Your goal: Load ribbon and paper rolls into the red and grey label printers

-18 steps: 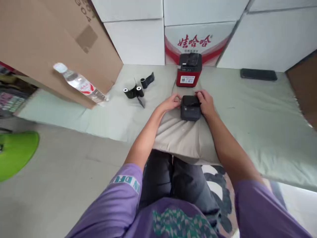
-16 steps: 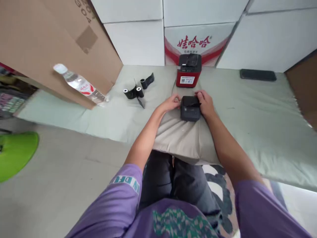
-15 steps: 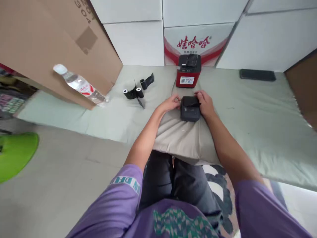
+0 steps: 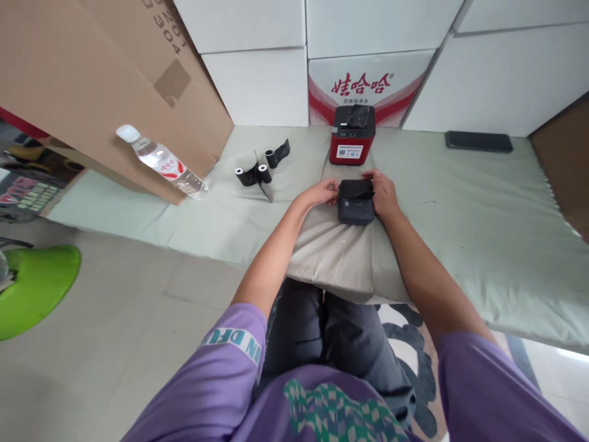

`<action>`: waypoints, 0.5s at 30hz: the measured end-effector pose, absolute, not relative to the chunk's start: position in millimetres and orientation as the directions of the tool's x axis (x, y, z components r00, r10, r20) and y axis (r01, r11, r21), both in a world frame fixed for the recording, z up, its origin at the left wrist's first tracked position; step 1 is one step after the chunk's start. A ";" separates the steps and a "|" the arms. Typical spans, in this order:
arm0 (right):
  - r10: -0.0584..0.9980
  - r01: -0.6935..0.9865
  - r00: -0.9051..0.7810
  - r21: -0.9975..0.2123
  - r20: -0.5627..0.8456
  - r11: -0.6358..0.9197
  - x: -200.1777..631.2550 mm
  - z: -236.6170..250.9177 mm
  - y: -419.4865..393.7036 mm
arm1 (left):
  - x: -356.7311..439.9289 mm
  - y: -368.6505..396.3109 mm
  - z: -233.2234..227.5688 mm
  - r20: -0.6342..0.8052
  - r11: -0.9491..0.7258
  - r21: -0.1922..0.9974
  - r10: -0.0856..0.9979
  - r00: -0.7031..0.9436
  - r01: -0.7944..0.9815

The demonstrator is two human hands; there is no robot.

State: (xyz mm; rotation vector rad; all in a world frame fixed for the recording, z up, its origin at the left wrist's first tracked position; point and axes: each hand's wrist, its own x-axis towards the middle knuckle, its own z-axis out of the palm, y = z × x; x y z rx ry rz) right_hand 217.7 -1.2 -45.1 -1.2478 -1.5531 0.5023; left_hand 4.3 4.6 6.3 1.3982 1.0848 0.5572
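A small black receipt printer [image 4: 356, 212] sits on the cloth-covered surface in front of me, with black paper [image 4: 361, 189] lying across its top. My left hand [image 4: 322, 193] is closed at its left side, fingers curled against the upper edge. On the opposite side, my right hand [image 4: 384, 191] grips the printer's right edge, its fingers bent over the rear corner. Just behind stands a red and black receipt printer [image 4: 352, 138] with a white label on its front and black paper on its lid. Several small black paper rolls [image 4: 251, 175] lie to the left, partly unrolled.
A water bottle [image 4: 163, 162] leans by a large cardboard box [image 4: 151, 110] at left. A black phone [image 4: 478, 142] lies at the right rear. White boxes [image 4: 257, 86] form a wall behind. A green chair seat [image 4: 43, 285] stands on the floor at left.
The camera view has shifted slightly, so everything at left sits a little farther right. Both hands stay at the black printer, with hardly any movement.
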 end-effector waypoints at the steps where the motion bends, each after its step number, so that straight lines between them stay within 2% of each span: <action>1: 0.880 0.472 0.078 -0.794 0.469 0.382 217.5 -43.6 -2.9 | 4.7 4.9 6.3 -0.274 0.160 0.948 0.853 0.445 0.276; 6: 0.852 0.540 0.077 -0.740 0.519 0.402 217.4 -37.7 -9.4 | 7.5 6.4 4.5 -0.274 0.162 0.947 0.858 0.433 0.279; 12: 0.851 0.560 0.065 -0.725 0.521 0.401 217.1 -38.7 -6.8 | 11.5 6.4 1.8 -0.277 0.113 0.914 0.875 0.396 0.390; 15: 0.856 0.555 0.076 -0.735 0.512 0.390 217.1 -40.0 -5.3 | 12.0 4.7 0.5 -0.281 0.130 0.912 0.890 0.360 0.390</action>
